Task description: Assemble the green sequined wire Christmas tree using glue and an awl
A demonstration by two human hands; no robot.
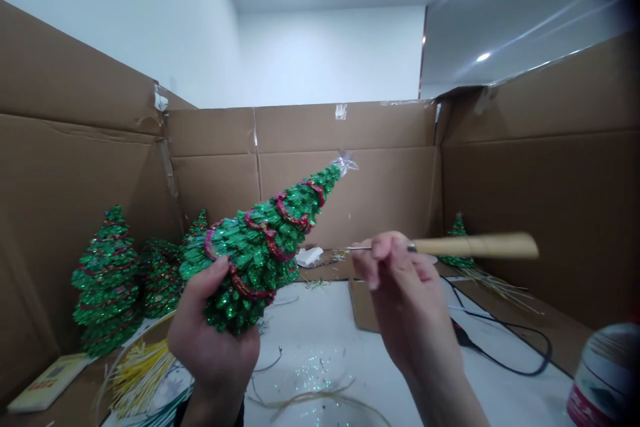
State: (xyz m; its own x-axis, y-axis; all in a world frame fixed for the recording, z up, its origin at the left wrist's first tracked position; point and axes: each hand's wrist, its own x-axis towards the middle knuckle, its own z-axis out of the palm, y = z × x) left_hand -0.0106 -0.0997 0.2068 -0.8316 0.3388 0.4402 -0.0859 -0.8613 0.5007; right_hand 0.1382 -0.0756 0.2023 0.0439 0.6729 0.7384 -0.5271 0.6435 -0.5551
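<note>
A glittery green Christmas tree (260,240) with red garlands lies tilted in the air, its clear star (345,163) pointing up and to the right. My left hand (215,340) is closed around its lower end, the thumb pressed on the branches. To the right, my right hand (405,293) pinches a thin metal tool with a wooden handle (480,246); the handle points right and the metal tip points left, apart from the tree. The handle is slightly blurred.
Other green trees (107,280) stand at the left, one (457,240) at the back right. Yellow strands (140,373), loose wires (320,400), a black cable (525,370) and a jar (605,373) surround the white work surface (310,340). Cardboard walls (300,127) enclose it.
</note>
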